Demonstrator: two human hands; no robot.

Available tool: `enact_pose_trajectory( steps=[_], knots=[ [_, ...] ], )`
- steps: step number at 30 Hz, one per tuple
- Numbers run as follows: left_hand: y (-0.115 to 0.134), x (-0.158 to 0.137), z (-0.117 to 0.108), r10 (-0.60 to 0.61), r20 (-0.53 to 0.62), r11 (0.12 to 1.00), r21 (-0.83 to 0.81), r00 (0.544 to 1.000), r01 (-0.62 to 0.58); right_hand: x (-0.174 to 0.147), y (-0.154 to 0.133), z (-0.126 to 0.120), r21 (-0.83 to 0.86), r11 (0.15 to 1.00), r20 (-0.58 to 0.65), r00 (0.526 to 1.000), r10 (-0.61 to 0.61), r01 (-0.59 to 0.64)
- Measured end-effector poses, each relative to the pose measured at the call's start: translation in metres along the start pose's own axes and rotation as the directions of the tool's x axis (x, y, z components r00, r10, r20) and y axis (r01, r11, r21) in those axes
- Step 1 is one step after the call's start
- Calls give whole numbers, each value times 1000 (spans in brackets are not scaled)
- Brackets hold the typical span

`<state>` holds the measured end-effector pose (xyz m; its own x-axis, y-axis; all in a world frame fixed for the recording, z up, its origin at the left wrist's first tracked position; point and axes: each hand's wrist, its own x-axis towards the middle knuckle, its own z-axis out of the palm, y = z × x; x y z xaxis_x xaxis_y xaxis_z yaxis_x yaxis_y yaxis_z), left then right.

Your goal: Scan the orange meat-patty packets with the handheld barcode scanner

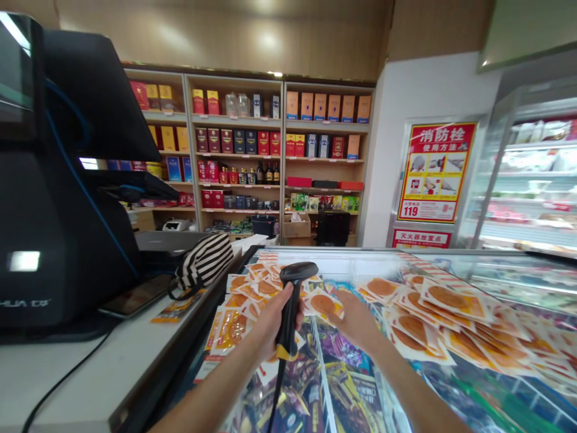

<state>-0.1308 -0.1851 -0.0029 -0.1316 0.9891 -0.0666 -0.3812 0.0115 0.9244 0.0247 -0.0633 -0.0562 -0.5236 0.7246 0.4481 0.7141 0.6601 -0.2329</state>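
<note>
My left hand (276, 319) is wrapped round the grip of a black barcode scanner (291, 313) with a yellow base, its head pointing up and its cable hanging down. In my right hand (354, 316) is a flat packet (322, 302) with a round orange-brown food piece showing through clear and white wrapping. The packet is close to the right of the scanner. Many similar packets (238, 322) lie loose on the glass to the left. A larger heap of packets (451, 313) spreads over the glass on the right.
Under the glass top of a chest freezer (327, 385) lie bagged goods in wire compartments. A black checkout terminal (67, 198), a phone (135, 294) and a striped pouch (207, 261) stand on the left counter (67, 385). Shelves (282, 168) with boxes and bottles line the back.
</note>
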Motion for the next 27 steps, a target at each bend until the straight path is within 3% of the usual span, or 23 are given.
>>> enact_pose_trajectory(
  steps=[3, 6, 9, 12, 14, 16, 18, 19, 21, 27],
  knots=[
    [0, 4, -1, -2, 7, 1000, -25, 1000, 3, 20, -25, 26, -33, 998, 115, 992, 56, -53],
    [-1, 9, -4, -4, 16, 998, -61, 1000, 5, 24, -25, 37, 2, 997, 157, 984, 81, -83],
    [1, 17, -4, -12, 48, 996, -84, 999, 16, 22, -6, 32, 125, 988, 99, 992, 78, -90],
    [5, 21, 3, 10, 111, 992, -130, 994, 5, 21, 22, 19, 271, 945, -28, 980, 199, -184],
    [7, 19, 9, 22, 126, 990, -144, 992, -3, 18, 38, 13, 563, 789, -76, 936, 343, -244],
    [8, 15, 14, 17, 115, 992, -126, 993, -2, 14, 50, 8, 851, 462, -4, 876, 482, -250],
    [7, 10, 18, -11, 99, 996, -84, 995, 20, 8, 57, 6, 956, 183, 96, 832, 546, -230],
    [5, 8, 20, -33, 95, 998, -58, 995, 39, 6, 59, 5, 970, 108, 121, 820, 559, -217],
    [2, 6, 23, -86, 93, 996, 5, 992, 85, 2, 62, 4, 980, 58, 123, 815, 566, -188],
    [-1, 8, 28, -88, 23, 996, 37, 996, 87, -2, 70, 6, 982, 95, 78, 813, 577, -162]
  ],
)
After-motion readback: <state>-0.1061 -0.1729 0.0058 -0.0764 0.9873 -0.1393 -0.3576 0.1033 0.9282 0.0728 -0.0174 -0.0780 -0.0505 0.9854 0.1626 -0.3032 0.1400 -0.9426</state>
